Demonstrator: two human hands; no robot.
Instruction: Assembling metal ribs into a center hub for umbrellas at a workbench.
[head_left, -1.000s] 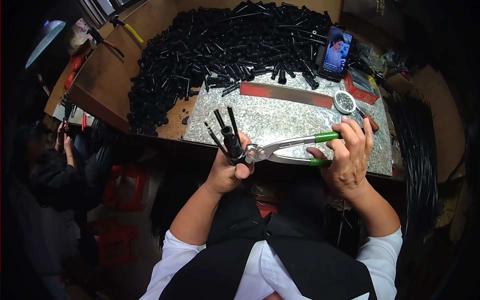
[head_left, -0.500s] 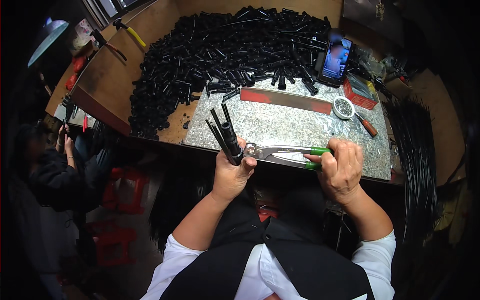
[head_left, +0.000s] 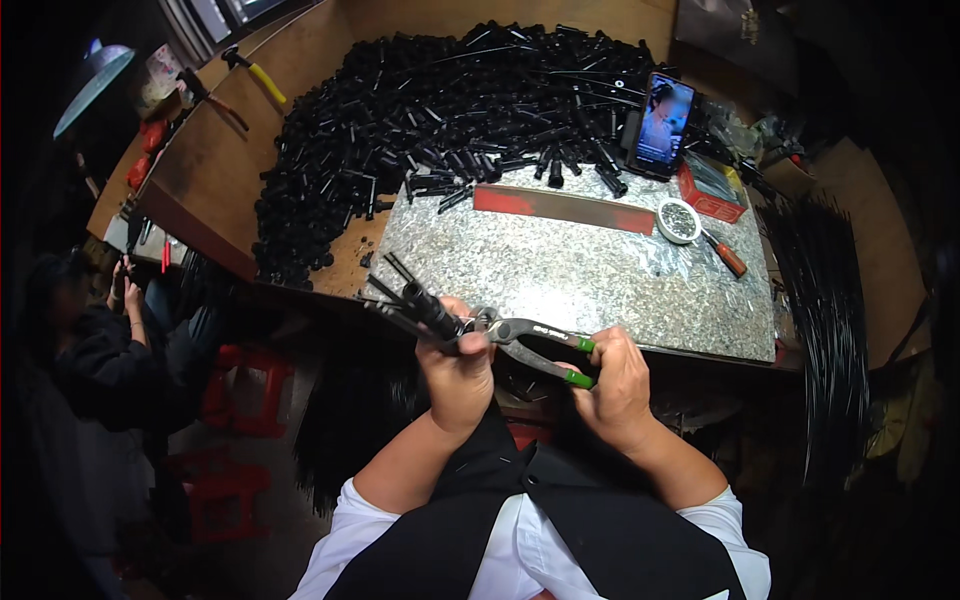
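Held in left hand [head_left: 458,388]: one glossy black tubular part [head_left: 432,311] with thin rods, probably light, stiff and slippery; grip around the barrel. Held in right hand [head_left: 617,393] by green-sleeved handles: one pair of grey steel pincers [head_left: 522,328], head beside left hand. Beyond both hands: one heap of black tubular pieces [head_left: 450,115], uncountable.

Here's the black tube piece [head_left: 430,310], glossy and slim, held in the left grip [head_left: 456,375], leaning up and to the left with its open end on top and thin black prongs splaying out beside it! And the pincers [head_left: 528,332], dark-grey metal with green-sleeved handles, lie slantwise in the right grip [head_left: 615,385], handles spread apart, the head right beside the tube's lower end; whether the jaws bite on anything is too small to tell.
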